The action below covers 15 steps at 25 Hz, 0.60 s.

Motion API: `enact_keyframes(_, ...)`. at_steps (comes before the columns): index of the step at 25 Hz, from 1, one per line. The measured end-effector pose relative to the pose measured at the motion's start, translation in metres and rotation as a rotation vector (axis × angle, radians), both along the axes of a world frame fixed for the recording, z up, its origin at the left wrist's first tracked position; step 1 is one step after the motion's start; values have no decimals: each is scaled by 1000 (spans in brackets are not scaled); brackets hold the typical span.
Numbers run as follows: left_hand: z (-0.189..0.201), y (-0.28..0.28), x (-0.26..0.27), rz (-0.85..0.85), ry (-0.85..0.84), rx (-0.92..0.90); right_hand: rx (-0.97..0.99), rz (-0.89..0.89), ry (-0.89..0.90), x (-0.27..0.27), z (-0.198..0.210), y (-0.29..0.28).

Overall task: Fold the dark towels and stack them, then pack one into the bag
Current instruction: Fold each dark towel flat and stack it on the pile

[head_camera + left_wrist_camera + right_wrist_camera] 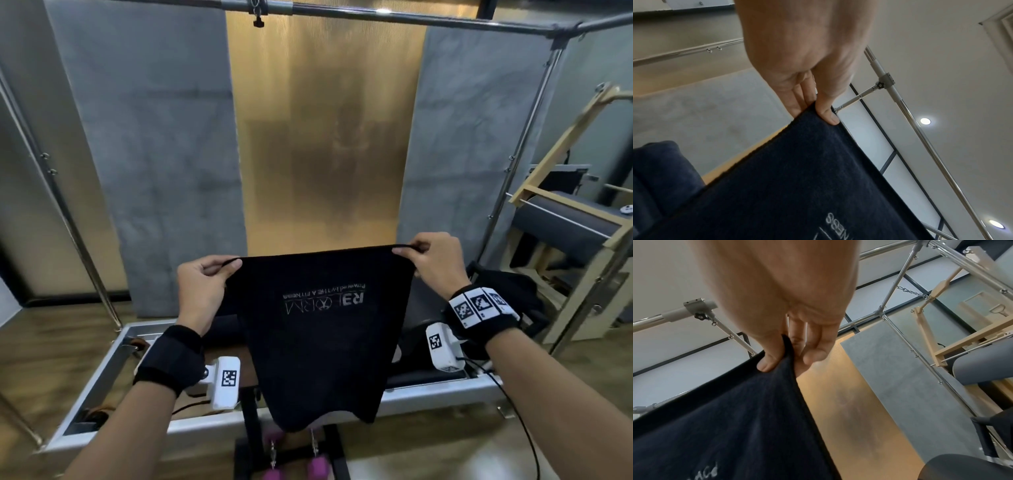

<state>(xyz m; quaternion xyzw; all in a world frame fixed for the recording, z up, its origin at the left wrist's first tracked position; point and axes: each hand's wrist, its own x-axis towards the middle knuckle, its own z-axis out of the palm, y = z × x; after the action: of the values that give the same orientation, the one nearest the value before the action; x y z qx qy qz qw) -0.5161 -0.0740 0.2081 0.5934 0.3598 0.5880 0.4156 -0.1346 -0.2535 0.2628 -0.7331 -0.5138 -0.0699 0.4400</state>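
Towel-folding is at its opening stage, by the look of it: one dark towel (325, 329) hangs spread out in the air in front of the person, held up by its two top corners above the padded bed of a metal-framed exercise machine (102, 373). The left hand (202, 287) pinches the left corner between thumb and curled fingers, and the left wrist view confirms the thumb pressed on the near face of the cloth with the fingers behind it. The right hand (433, 262) grips the right corner in the same pinch, seen close in the right wrist view. White lettering on the towel reads upside down and mirrored from the head camera, and the lower edge dangles loose over the near rail of the frame, above some purple dumbbells (274, 474) on the floor. A dark heap (507, 291) lies on the bed just behind the right wrist; whether it is another towel or the bag cannot be told. Judging from the flat, unfolded hang, no fold has been made in this towel yet. The next move probably calls for bringing the two pinched corners together to halve the cloth, or lowering it flat onto the bed, keeping the edges aligned so that it stacks neatly.
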Motion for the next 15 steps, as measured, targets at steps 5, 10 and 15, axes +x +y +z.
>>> enact_keyframes(5,-7,2,10,70,115,95,9,-49,154,13,-15,3)
enact_keyframes(10,-15,10,34,157,71,31,79,-22,593,19,-33,19)
enact_keyframes(15,-39,47,81,33,-30,-178,115,193,853,32,-60,78)
